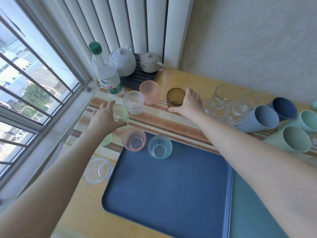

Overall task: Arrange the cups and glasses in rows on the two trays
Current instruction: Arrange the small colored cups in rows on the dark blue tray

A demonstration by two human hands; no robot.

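Fingers (105, 107) of left hand (106, 117) wrapped round green textured cup (121, 112), at left end of striped mat (154, 120). Fingers (190, 93) of right hand (188, 104) clasping amber cup (175, 97) from its right side, thumb across its near face. Between the two, upright: clear frosted cup (133, 102) and pink cup (149, 92). Nearer, on yellow tabletop (173, 78): blue tray (171, 194), second pink cup (133, 140) at its far left corner, pale blue cup (159, 146) just right of that, inside the far edge. Teal tray (248, 217) against the blue one's right side. Clear cup (97, 170) just left of blue tray. Clear glasses (223, 97) and ribbed cups (262, 118) clustered far right.
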